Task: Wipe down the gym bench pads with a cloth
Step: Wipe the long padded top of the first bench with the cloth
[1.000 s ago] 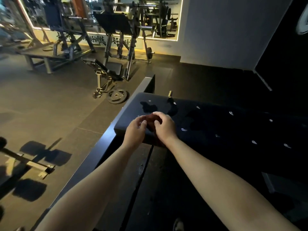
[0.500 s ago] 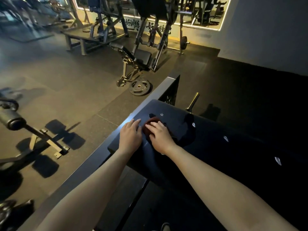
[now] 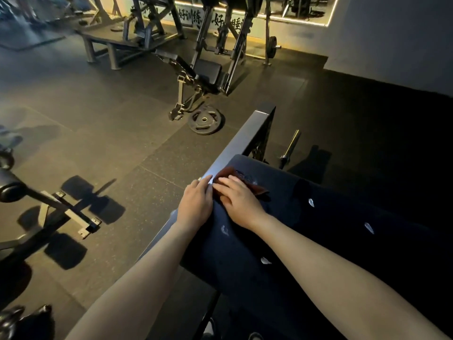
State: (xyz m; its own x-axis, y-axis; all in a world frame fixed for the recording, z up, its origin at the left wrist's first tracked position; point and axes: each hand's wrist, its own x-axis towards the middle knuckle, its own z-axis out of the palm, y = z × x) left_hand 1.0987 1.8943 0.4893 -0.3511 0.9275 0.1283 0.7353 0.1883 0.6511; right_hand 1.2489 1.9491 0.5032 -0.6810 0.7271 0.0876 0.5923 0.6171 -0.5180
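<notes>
The cloth (image 3: 241, 180) is now spread flatter at the far end of the pad (image 3: 245, 246), pressed under straight fingers of the right hand (image 3: 239, 202). The left hand (image 3: 196, 204) is laid flat beside it, empty. Bunching is risked by uneven pressure.

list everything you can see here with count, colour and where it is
bench pad: one, dark, near right, several pale marks on it
cloth: one, reddish brown, on the pad's far end, partly under the right hand
frame rail: one, grey, along the pad's left edge
weight plate: one, black, on the floor beyond the rail
bar: one, metal, beyond the pad's far end
adjustable bench: one, black, far centre
left hand: one, flat at the pad's left edge
right hand: one, pressing on the cloth
</notes>
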